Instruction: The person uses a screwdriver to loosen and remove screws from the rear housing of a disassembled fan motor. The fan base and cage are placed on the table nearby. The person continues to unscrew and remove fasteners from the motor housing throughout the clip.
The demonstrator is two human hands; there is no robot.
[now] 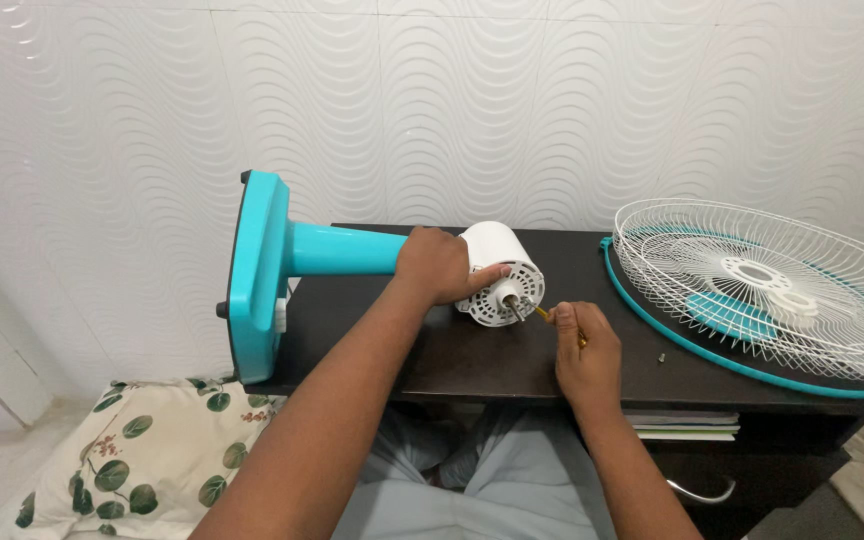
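A table fan lies on its side on a dark table [492,365], its turquoise base [257,270] hanging past the left edge. My left hand [437,265] grips the fan where the turquoise neck meets the white motor housing [500,270], thumb against the vented front plate. My right hand [584,345] holds a yellow-handled screwdriver [544,313], its tip at the motor front beside the metal shaft [518,303].
White wire fan guards [762,280] with turquoise blades and a turquoise rim ring lie on the table's right side. A small screw [661,356] rests near them. Books sit on a shelf under the table. A leaf-printed cushion [142,460] lies at lower left.
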